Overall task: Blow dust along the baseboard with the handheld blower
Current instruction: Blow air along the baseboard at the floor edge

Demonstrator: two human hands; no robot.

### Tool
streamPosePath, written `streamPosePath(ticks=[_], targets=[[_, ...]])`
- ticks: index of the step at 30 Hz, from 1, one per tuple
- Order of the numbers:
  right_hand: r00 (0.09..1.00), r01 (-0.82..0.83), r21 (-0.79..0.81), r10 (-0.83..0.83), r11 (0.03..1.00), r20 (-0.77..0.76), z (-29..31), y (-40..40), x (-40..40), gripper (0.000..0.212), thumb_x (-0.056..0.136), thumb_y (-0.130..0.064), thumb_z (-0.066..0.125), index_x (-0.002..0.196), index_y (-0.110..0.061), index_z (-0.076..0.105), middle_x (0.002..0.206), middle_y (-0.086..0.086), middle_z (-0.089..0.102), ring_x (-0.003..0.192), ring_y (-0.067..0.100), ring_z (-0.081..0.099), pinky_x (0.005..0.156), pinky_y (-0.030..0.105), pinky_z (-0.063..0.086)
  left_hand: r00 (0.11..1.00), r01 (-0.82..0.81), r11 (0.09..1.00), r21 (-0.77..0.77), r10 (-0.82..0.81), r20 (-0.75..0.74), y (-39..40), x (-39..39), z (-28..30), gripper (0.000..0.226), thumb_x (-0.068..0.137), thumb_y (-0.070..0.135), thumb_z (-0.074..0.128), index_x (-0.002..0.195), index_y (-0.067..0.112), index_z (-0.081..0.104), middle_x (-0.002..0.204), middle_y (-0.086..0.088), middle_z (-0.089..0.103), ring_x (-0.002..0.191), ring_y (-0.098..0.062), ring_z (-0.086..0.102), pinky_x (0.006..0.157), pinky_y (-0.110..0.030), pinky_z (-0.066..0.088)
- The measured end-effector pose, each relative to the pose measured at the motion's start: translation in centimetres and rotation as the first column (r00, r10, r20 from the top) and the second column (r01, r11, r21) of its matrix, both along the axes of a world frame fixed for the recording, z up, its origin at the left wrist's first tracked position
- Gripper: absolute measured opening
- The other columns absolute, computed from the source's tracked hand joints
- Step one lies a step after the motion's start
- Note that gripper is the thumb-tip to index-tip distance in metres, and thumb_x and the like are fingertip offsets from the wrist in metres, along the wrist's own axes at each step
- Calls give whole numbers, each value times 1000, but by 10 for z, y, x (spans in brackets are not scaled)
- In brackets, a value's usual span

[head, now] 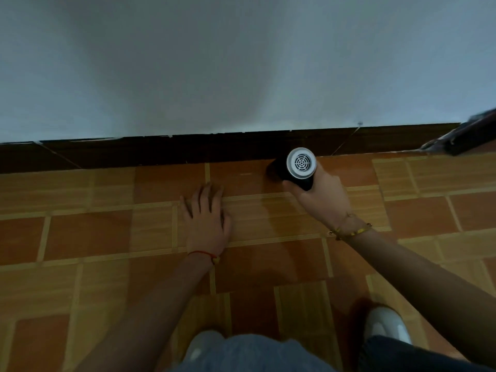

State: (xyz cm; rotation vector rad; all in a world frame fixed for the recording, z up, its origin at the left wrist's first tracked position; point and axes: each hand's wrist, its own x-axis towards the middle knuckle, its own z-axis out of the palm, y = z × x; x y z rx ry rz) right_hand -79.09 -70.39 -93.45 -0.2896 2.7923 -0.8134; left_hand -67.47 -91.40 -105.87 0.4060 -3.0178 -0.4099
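A person crouches over a tiled floor [112,237], knees in blue denim [249,353] and the toes of pale shoes [386,326] filling the near edge of the view, both bare forearms reaching forward toward the wall. The left hand [205,218], a red thread [204,254] at its wrist, lies flat on the orange and tan tiles with fingers straight and spread, holding nothing and apparently serving as a brace. Farther out and to the right, the right hand [319,194], with beaded bracelets [349,229] at the wrist, has its grip closed round the handle of the handheld blower [294,167], a dark-bodied tool whose white rear intake grille faces the camera; its nozzle points away and slightly left, low over the floor and just beside the dark brown baseboard [161,151]. Whether the blower is running cannot be told, and no dust is visible in the dim, slightly blurred light. Beyond the baseboard rises a plain pale wall [241,63], and a dark object [469,135] intrudes at the far right edge, too blurred to identify. Judging from the position, the work looks to be under way rather than finished: the nozzle sits roughly mid-run, with a long stretch of baseboard reaching away to the left and a shorter stretch to the right, and nothing shows which portions are already cleared.
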Motion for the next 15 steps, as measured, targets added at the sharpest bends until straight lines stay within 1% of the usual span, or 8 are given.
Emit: streamPosePath(ticks=[1,4,5,7,10,13,15], targets=[[1000,-23,-17,23,1000,0,-1,3,-3,64,83,-50,68,136,-22,44,113,2,69,105,25,65,83,39,55,1000,-4,1000,-2,4,-4,1,0,-1,53,94,34,42,144,17,44,150,-12,42,142,-33,32,117,-64,12],[988,-130,-83,136,988,69,-9,12,-16,63,83,-49,68,135,-21,46,116,0,68,107,22,64,88,36,54,1000,-14,1000,-12,14,-21,3,-1,-1,52,94,34,40,142,16,45,150,-12,42,141,-32,33,117,-65,11],[986,-142,-91,149,986,81,-12,16,-20,64,83,-50,67,135,-22,46,116,-1,68,107,21,64,88,35,54,1000,-18,1000,-23,17,-17,3,-1,-1,52,93,35,38,142,16,46,150,-12,42,141,-32,33,117,-65,12],[992,-116,-80,119,990,46,-15,27,-29,67,81,-55,66,137,-24,45,114,-1,69,104,21,65,86,38,56,999,-34,998,-43,34,-3,5,-2,1,54,91,36,35,141,16,47,149,-12,43,141,-33,32,116,-66,12],[995,-100,-66,99,993,-9,-16,42,-40,68,82,-55,65,138,-24,44,115,-1,69,106,24,65,85,44,56,993,-119,992,-36,119,-2,18,-7,7,57,87,34,32,138,14,48,148,-13,43,141,-33,31,116,-67,10],[984,-172,-113,176,978,25,-15,42,-47,70,82,-55,66,140,-26,42,119,0,68,110,24,63,88,44,55,972,-232,973,6,232,31,38,-14,12,58,86,33,31,139,13,44,150,-13,39,143,-33,27,116,-66,9],[972,-215,-136,225,967,69,-15,37,-49,72,81,-58,65,142,-27,41,120,-1,67,110,23,63,90,43,54,965,-255,967,19,254,66,51,-15,14,60,88,34,30,143,14,40,153,-14,34,145,-34,23,117,-66,7]])
